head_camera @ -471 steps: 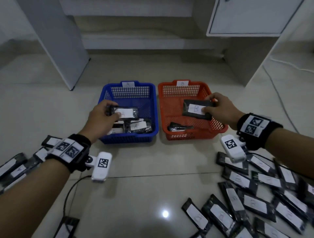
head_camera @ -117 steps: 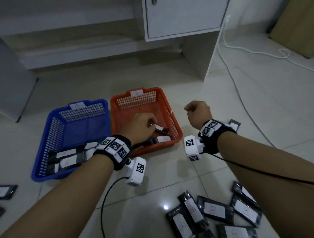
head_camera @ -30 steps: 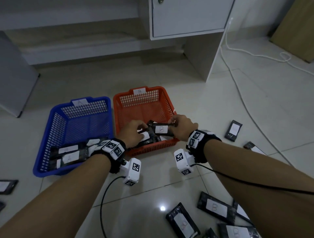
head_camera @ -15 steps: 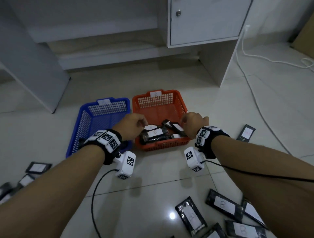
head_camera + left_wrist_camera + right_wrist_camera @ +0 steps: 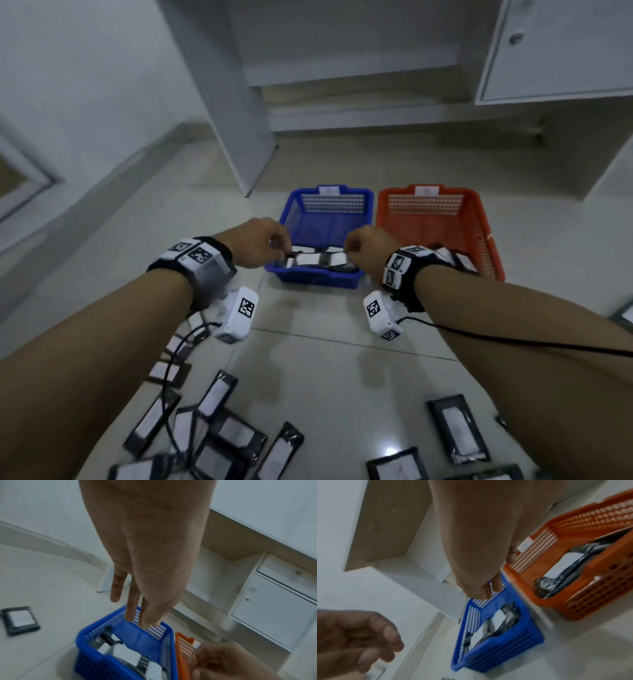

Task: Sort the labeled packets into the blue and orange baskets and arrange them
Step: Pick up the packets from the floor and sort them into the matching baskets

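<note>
Pale tiled floor [image 5: 308, 359] under white cabinets [image 5: 561, 48]; empty left hand [image 5: 255, 244] and right hand [image 5: 368, 248], fingers relaxed, above blue basket [image 5: 325, 275].

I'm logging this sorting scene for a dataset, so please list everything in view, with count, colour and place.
Blue basket: one, blue, on the floor left of the orange one; white tag on its far rim.
Orange basket: one, orange, right of the blue one and close beside it; white tag on its far rim.
Packets in the blue basket: several, black with white labels, at its near end; exact count unclear.
Packets in the orange basket: at least two, black with white labels.
Loose packets: many, black with white labels, scattered on the near floor.
Cabinet: one, white, behind the baskets.
Left hand: over the blue basket's near left corner.
Right hand: over its near right corner.
</note>
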